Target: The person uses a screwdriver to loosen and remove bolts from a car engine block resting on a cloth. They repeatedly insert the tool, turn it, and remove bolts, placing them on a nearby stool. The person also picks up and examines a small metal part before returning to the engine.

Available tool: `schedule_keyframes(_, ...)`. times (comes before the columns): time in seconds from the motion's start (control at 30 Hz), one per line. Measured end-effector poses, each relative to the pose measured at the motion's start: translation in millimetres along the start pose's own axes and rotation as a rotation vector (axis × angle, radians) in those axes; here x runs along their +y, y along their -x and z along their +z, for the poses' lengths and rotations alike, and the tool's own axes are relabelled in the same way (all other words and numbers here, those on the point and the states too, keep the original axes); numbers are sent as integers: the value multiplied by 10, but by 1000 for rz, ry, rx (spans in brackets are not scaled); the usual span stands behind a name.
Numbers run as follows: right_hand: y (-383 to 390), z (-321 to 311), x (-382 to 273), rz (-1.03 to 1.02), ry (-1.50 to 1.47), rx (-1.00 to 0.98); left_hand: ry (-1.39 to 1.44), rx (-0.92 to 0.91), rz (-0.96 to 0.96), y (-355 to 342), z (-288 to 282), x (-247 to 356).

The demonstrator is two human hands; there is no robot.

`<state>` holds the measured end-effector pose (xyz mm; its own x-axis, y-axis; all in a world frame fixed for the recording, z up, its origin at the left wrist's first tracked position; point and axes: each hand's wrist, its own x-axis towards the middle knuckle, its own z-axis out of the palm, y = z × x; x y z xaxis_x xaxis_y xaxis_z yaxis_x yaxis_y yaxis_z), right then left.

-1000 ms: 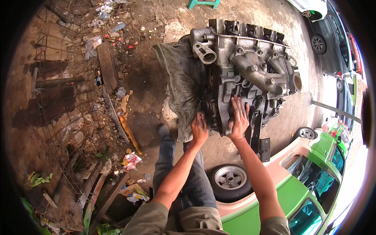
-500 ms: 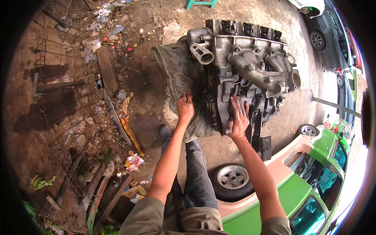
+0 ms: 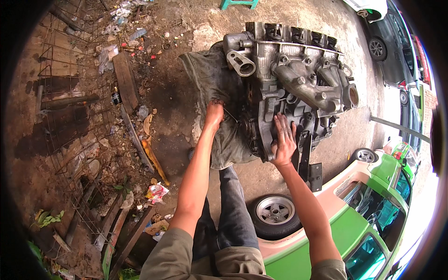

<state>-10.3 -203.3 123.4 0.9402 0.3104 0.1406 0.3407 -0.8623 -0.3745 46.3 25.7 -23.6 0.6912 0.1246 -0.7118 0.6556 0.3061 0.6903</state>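
Engine (image 3: 268,109), the main subject, at 2 o'clock from the centre of view, its manifold (image 3: 298,77) on the 3 o'clock side and a row of dark openings along its 12 o'clock edge. The left hand (image 3: 214,113), just off centre between 11 and 12 o'clock, has its fingers curled narrowly around the near end of a thin rod (image 3: 230,115). The rod slants from the hand between 4 and 5 o'clock towards the dark flank of the engine; whether its tip is seated on a part cannot be told. The right hand (image 3: 284,140), at 3 o'clock, lies against the engine with fingers extended, thumb apart, grasping nothing. A dark bracket (image 3: 315,175) lies between 4 and 5 o'clock from this hand, beside the forearm. Stained cloth (image 3: 204,81) spreads at the 9 o'clock side of the engine, passing beneath the left hand. Surroundings: green stool (image 3: 239,4) at 12 o'clock; grey car (image 3: 391,63) at 2; green car (image 3: 322,233) at 4; wheel (image 3: 275,211) at 5; crumpled wrapper (image 3: 157,191) at 8; plank (image 3: 125,79) at 10.
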Motion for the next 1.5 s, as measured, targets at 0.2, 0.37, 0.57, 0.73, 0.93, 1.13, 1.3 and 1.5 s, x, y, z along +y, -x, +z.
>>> schedule_keyframes(0.2,2,5,-7,13,-1,-8,-273,275,111,-46,136,-105)
schedule_keyframes(0.37,14,2,4,24,10,-25,-260,370,134,77,305,52)
schedule_keyframes(0.57,15,10,4,12,6,-16,-547,296,316,135,319,70)
schedule_keyframes(0.73,15,0,2,3,2,-3,-807,413,766,595,439,-168)
schedule_keyframes(0.93,8,17,11,8,9,-1,-388,210,808,1326,568,-784)
schedule_keyframes(1.13,6,6,-15,-9,-2,12,-396,175,740,1185,454,-886)
schedule_keyframes(1.3,7,6,2,7,12,-7,-277,212,697,965,276,-572)
schedule_keyframes(1.5,6,6,-4,9,11,-5,-515,219,761,593,49,-286)
